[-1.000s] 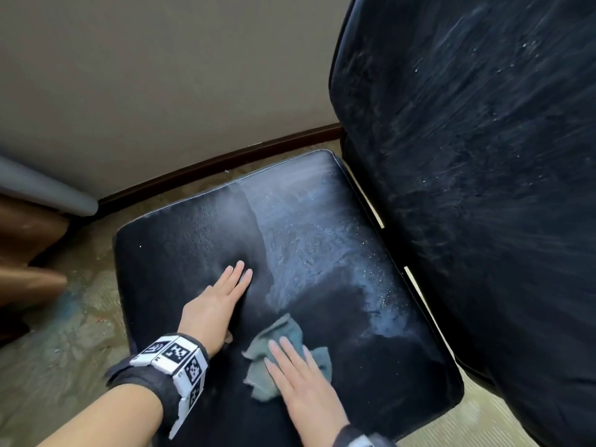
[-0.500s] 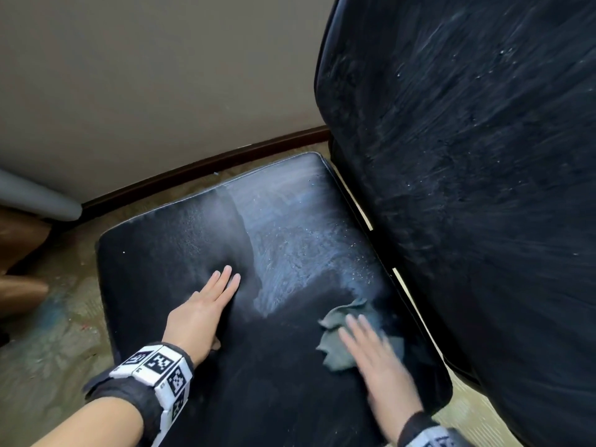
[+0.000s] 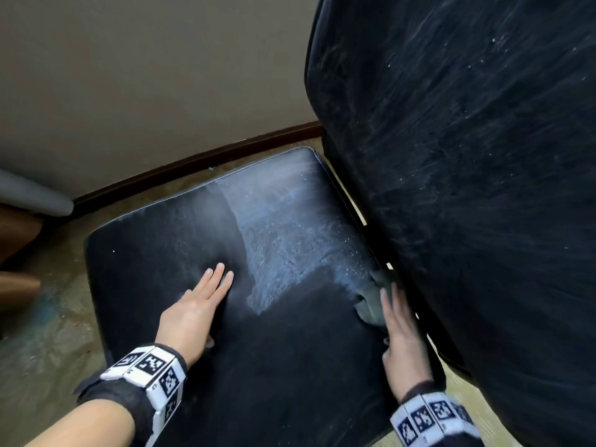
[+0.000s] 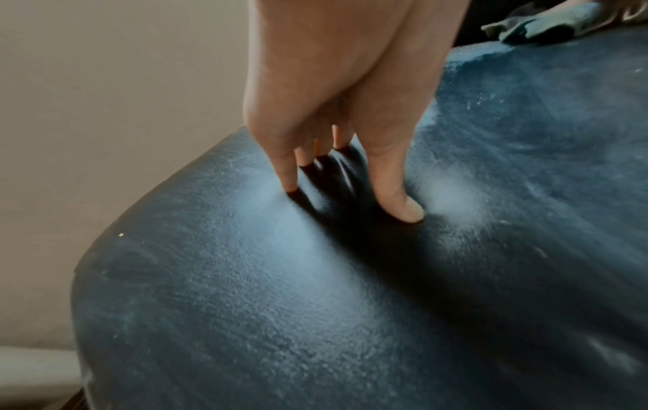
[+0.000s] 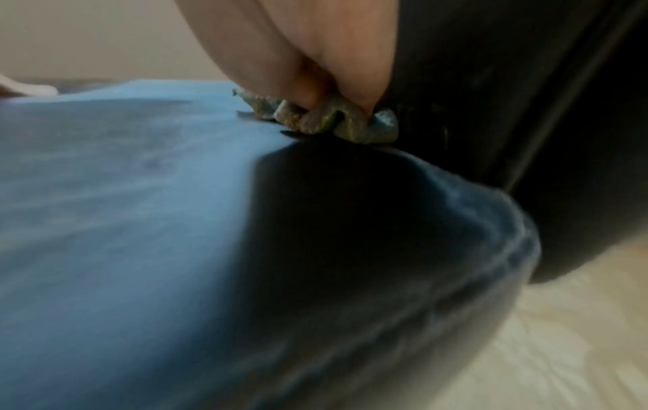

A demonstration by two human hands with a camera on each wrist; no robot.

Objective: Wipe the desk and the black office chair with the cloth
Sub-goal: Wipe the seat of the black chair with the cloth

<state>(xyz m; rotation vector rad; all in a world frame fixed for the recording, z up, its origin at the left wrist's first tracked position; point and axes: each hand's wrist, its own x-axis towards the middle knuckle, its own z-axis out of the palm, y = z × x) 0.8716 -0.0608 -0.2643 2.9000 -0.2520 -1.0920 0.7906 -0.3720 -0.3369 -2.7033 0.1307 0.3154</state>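
The black office chair's seat (image 3: 274, 350) fills the middle of the head view, its backrest (image 3: 467, 188) rising on the right. A pale dusty patch (image 3: 283, 240) covers the seat's far half. My left hand (image 3: 196, 304) lies flat on the seat with straight fingers (image 4: 396, 194). My right hand (image 3: 398, 324) presses the grey-green cloth (image 3: 371, 301) with straight fingers against the seat's right edge, close to the backrest. In the right wrist view the cloth (image 5: 329, 122) bunches in folds under the fingertips (image 5: 364, 94). The desk is out of sight.
A beige wall (image 3: 161, 91) with a dark skirting board (image 3: 193, 166) runs behind the seat. Worn floor (image 3: 38, 333) lies to the left, with a grey tube (image 3: 32, 195) and brown wood (image 3: 16, 240) at the far left edge.
My right hand has swept the cloth from the seat's near middle rightwards to the edge beside the backrest, leaving darker wiped leather behind. My left hand has stayed flat in place.
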